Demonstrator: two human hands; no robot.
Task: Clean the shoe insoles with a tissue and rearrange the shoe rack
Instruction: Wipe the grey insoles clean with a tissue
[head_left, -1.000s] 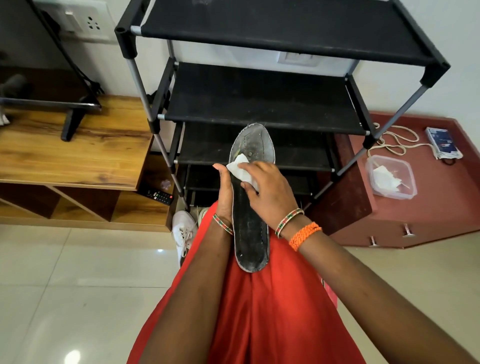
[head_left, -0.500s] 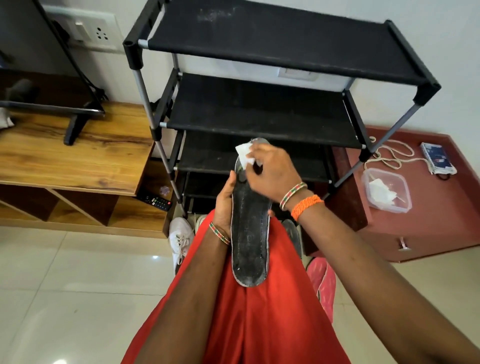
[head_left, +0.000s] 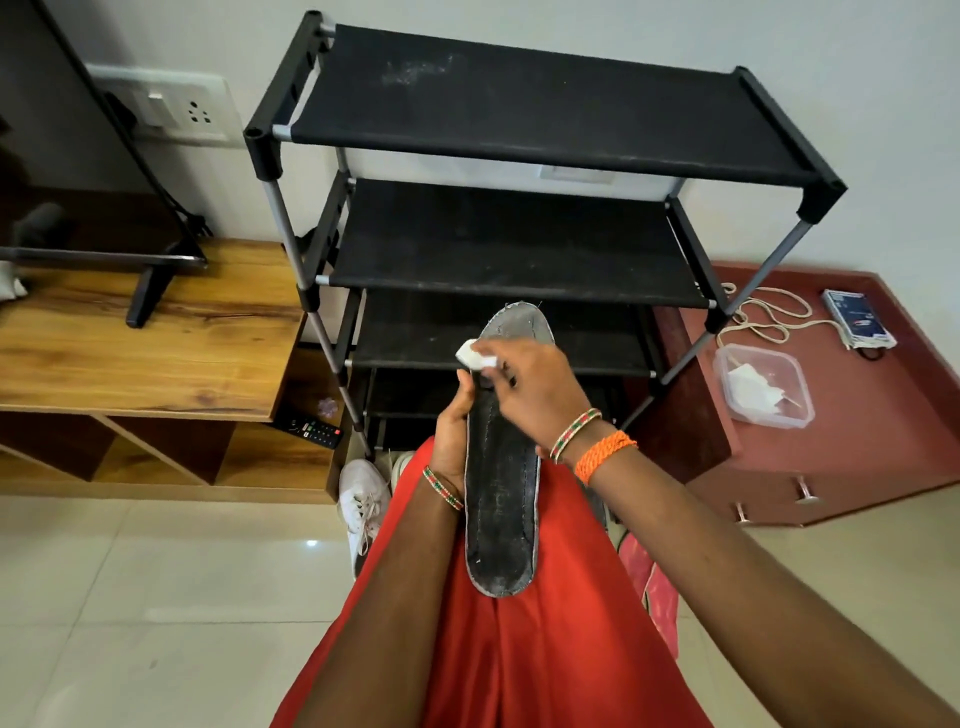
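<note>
A long black insole (head_left: 500, 499) with a grey stitched edge is held lengthwise in front of me, toe end pointing to the black shoe rack (head_left: 524, 244). My left hand (head_left: 451, 441) grips its left edge near the middle. My right hand (head_left: 535, 389) pinches a folded white tissue (head_left: 474, 356) and presses it on the insole's upper left part, near the toe. The rack's fabric shelves that I can see carry nothing; the top one shows dusty marks.
White sneakers (head_left: 363, 504) lie on the floor at the rack's left foot, and a pink shoe (head_left: 652, 582) at the right. A wooden TV unit (head_left: 145, 343) with a remote (head_left: 314, 431) stands left. The maroon cabinet (head_left: 857, 452) right holds a clear plastic box (head_left: 761, 384) and a cable.
My right hand has wiped the tissue up the insole from its middle to the toe area, then slightly to the left edge. The left hand keeps its grip.
</note>
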